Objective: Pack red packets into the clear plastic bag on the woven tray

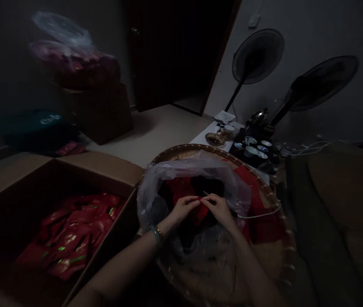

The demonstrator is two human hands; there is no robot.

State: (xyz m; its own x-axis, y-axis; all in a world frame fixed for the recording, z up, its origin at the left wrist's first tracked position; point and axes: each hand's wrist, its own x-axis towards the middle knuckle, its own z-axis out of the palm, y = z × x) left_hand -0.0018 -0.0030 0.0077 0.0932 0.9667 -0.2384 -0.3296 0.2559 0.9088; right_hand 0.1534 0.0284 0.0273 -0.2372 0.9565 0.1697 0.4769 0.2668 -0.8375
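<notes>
My left hand (186, 206) and my right hand (219, 209) meet fingertip to fingertip over an open clear plastic bag (151, 187). Both are closed in a pinch on the top of a small red pouch (200, 216), which hangs below the fingers; the dim light hides its details. A thin pale sliver (205, 193) sticks up by my right fingers; I cannot make out what it is. Dark and red contents show inside the bag. The bag rests on a round woven bamboo tray (200, 290), with red cloth-like pieces (260, 213) on its right side.
At left stands an open cardboard box (117, 164) with several shiny red packets (76, 232). Behind are a bagged red load on a carton (105, 113) and a teal bag (37, 128). Cups (252, 151), two fans (258, 55) and a white cord (260, 216) are at right.
</notes>
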